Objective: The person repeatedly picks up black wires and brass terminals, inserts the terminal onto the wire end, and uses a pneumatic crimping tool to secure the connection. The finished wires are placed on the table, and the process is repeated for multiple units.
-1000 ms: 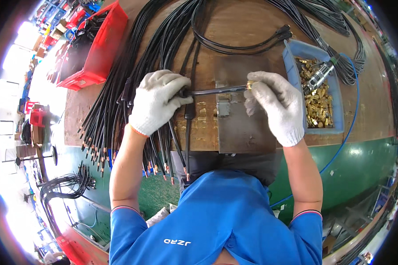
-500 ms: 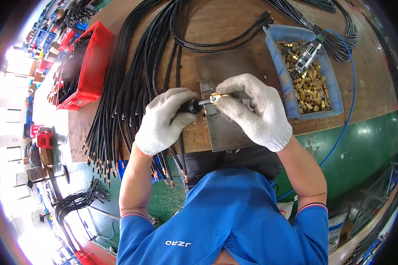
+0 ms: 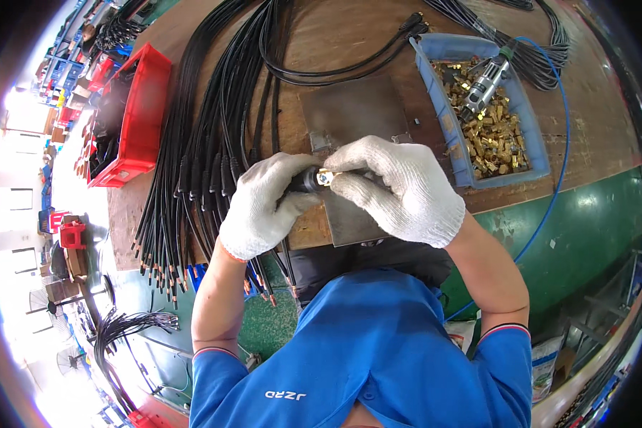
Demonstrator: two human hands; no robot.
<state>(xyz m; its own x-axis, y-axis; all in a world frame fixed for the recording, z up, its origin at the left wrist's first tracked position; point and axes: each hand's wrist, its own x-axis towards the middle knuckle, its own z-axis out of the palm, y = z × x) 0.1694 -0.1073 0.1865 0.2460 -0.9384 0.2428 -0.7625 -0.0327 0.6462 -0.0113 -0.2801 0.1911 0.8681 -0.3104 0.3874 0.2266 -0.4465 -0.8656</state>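
Observation:
Both of my hands wear white knitted gloves and meet above a dark metal plate (image 3: 351, 107) on the bench. My left hand (image 3: 260, 207) is closed around a black cylindrical sleeve (image 3: 309, 178). Between the fingertips of my right hand (image 3: 410, 189) is a small brass fitting (image 3: 325, 177) with a screw in its side. The fitting sits right against the sleeve's open end. My fingers hide most of the sleeve, and I cannot tell how deep the fitting goes into it.
Black cables (image 3: 225, 93) with bare copper ends hang over the bench's front edge on the left. Beyond them stands a red crate (image 3: 144, 118). On the right, a blue bin (image 3: 446, 107) holds brass fittings (image 3: 496, 139), with an air screwdriver (image 3: 486, 87) and its blue hose (image 3: 565, 143) across it.
The brass fitting has come up against the black sleeve, and the thin shank that showed between them is now hidden. My right hand has shifted left toward my left hand.

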